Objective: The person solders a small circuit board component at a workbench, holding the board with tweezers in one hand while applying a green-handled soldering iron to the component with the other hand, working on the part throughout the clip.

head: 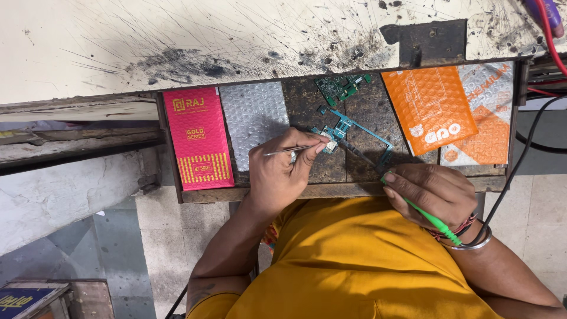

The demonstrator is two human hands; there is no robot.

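Observation:
A teal circuit board [360, 131] with a thin frame-like shape lies in a dark wooden drawer tray [266, 194]. My left hand [282, 172] pinches thin metal tweezers [289, 150], whose tips meet a small part at the board's left end. My right hand [434, 194] grips a soldering iron [434, 221] by its green handle; its dark tip reaches across the board to the same spot. The two hands sit at the tray's near edge, above my yellow shirt.
In the tray lie a second green circuit board [339, 87], a pink-red box [199, 139], a silver bubble pouch [254, 115] and two orange bubble pouches [428, 109]. A scorched cream bench top [177, 41] with a black metal bracket [431, 41] lies beyond. Black and red cables [522, 153] run at right.

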